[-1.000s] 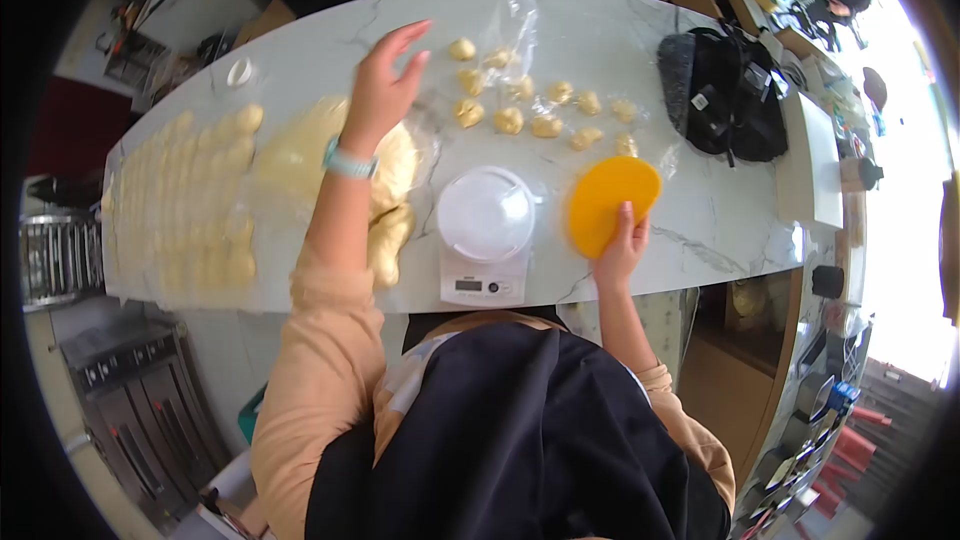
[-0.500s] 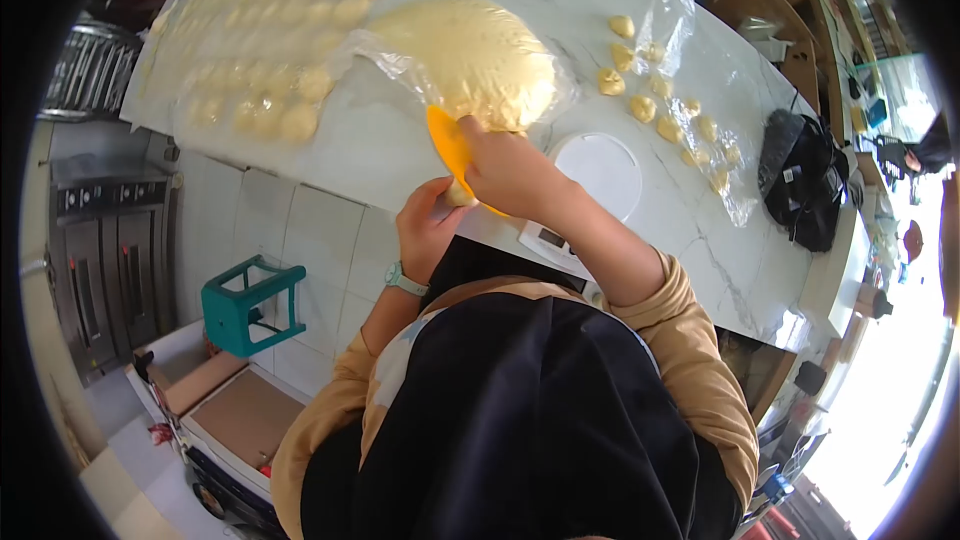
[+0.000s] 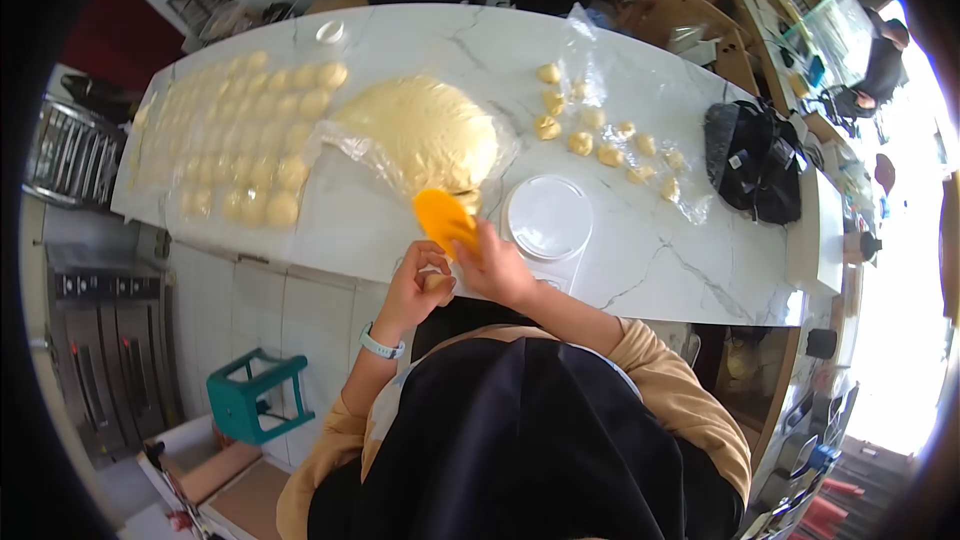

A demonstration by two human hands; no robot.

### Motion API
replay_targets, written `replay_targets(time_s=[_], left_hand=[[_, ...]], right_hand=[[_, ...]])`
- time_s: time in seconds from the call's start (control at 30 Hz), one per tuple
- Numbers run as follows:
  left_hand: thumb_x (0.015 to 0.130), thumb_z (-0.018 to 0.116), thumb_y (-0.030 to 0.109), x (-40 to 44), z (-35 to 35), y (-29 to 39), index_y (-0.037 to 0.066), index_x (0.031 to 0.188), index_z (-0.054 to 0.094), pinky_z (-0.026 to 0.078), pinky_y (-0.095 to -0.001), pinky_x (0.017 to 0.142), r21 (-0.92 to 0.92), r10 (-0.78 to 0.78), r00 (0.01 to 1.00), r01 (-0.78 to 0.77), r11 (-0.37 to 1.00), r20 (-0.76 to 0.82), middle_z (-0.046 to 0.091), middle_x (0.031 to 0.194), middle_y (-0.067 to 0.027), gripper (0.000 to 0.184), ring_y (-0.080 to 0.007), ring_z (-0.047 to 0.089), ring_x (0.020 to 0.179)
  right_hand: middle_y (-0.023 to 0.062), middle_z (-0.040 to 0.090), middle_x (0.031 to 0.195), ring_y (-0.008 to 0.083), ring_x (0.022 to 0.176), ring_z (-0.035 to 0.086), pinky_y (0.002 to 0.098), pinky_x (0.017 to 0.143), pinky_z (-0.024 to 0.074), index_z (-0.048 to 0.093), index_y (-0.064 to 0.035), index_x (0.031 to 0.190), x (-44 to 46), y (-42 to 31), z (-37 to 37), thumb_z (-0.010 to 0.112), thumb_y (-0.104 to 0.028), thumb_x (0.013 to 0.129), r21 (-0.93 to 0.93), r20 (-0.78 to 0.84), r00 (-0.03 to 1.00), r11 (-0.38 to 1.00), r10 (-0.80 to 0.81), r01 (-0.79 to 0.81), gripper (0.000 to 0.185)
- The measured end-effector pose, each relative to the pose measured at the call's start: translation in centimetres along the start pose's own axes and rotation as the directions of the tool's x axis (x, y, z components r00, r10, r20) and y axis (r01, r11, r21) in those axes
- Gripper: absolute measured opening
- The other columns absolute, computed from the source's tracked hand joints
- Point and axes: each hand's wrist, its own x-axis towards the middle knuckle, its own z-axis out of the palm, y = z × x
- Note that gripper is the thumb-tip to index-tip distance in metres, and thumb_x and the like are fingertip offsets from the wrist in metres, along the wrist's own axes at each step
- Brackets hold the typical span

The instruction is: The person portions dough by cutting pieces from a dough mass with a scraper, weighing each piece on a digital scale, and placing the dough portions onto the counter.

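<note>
My right hand (image 3: pixel 496 267) grips an orange dough scraper (image 3: pixel 443 219), its broad blade pointing up and left. Close beside it, my left hand (image 3: pixel 412 287) has its fingers curled round a small piece of dough (image 3: pixel 436 283) at the table's front edge. Just beyond the scraper lies a large yellow mass of dough (image 3: pixel 425 130), mostly covered by clear plastic, its near end bare. A white round kitchen scale (image 3: pixel 548 217) stands to the right of my right hand, with nothing on its plate.
Rows of dough balls (image 3: pixel 245 145) lie under plastic at the left. Several loose dough pieces (image 3: pixel 580 143) sit at the right, partly under a plastic sheet (image 3: pixel 580 55). A black bag (image 3: pixel 755 162) rests at the right end of the marble table (image 3: pixel 640 270). A green stool (image 3: pixel 257 396) stands below left.
The camera view has tilted up, showing more of the table's far side. My right hand and the scraper have drawn back from the dough mass, and the left hand still holds its piece.
</note>
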Motion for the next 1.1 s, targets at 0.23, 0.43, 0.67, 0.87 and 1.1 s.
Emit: replay_targets(time_s=[0.23, 0.43, 0.67, 0.87, 1.1], left_hand=[[0.083, 0.07, 0.009, 5.9, 5.9, 3.1, -0.001, 0.107, 0.059, 0.047, -0.0208, 0.065, 0.017, 0.02, 0.995, -0.022, 1.0, 0.1, 0.06, 0.099, -0.0058, 0.028, -0.0067, 0.056, 0.083], [0.076, 0.075, 0.023, 10.5, 10.6, 0.7, -0.001, 0.111, 0.059, 0.047, -0.0322, 0.072, 0.641, 0.276, 0.897, -0.441, 0.629, 0.346, 0.058, 0.096, -0.0104, 0.045, -0.022, 0.057, 0.083], [0.061, 0.084, 0.038, 7.4, 7.9, 0.2, 0.001, 0.111, 0.058, 0.041, -0.0393, 0.085, 0.793, 0.526, 0.809, -0.492, 0.359, 0.263, 0.049, 0.102, -0.0147, 0.067, -0.0304, 0.049, 0.097], [0.06, 0.087, 0.032, 2.8, 1.6, -2.0, 0.004, 0.086, 0.051, 0.042, -0.0385, 0.074, 0.918, 0.57, 0.822, -0.24, 0.316, 0.019, 0.049, 0.086, -0.01, 0.053, -0.0279, 0.05, 0.083], [0.069, 0.08, 0.013, 1.2, -0.3, -3.7, 0.004, 0.08, 0.061, 0.044, -0.0356, 0.072, 0.898, 0.571, 0.819, -0.213, 0.386, -0.051, 0.061, 0.079, -0.0079, 0.023, -0.0259, 0.057, 0.073]], right_hand=[[0.013, 0.061, 0.102, 0.0189, 0.091, 0.061, 0.0302, 0.076, 0.0492, 0.043, 0.0008, 0.117, -1.4, 1.2, -8.8, 0.062, -0.01, 0.088, 0.154, -0.596, 0.789, 0.986, 0.149, -0.069, 0.036], [0.0126, 0.059, 0.104, 0.0194, 0.096, 0.058, 0.031, 0.082, 0.0461, 0.043, -0.0007, 0.118, -5.4, 2.4, -13.6, 0.063, -0.016, 0.088, 0.122, -0.813, 0.555, 0.984, 0.176, -0.133, 0.039], [0.0119, 0.056, 0.11, 0.0204, 0.102, 0.055, 0.0317, 0.087, 0.0444, 0.043, 0.0001, 0.12, -9.1, 2.6, -17.2, 0.065, -0.019, 0.087, 0.138, -0.902, 0.379, 0.971, 0.205, -0.195, 0.044], [0.0125, 0.051, 0.117, 0.0203, 0.109, 0.051, 0.0317, 0.092, 0.0424, 0.04, 0.0005, 0.125, -10.0, 3.8, -18.8, 0.066, -0.022, 0.087, 0.075, -0.936, 0.317, 0.964, 0.156, -0.253, 0.05], [0.0112, 0.052, 0.114, 0.019, 0.106, 0.052, 0.0319, 0.088, 0.0447, 0.04, -0.0002, 0.125, -5.5, 3.1, -18.2, 0.065, -0.018, 0.088, 0.121, -0.899, 0.416, 0.99, 0.141, -0.073, 0.048]])
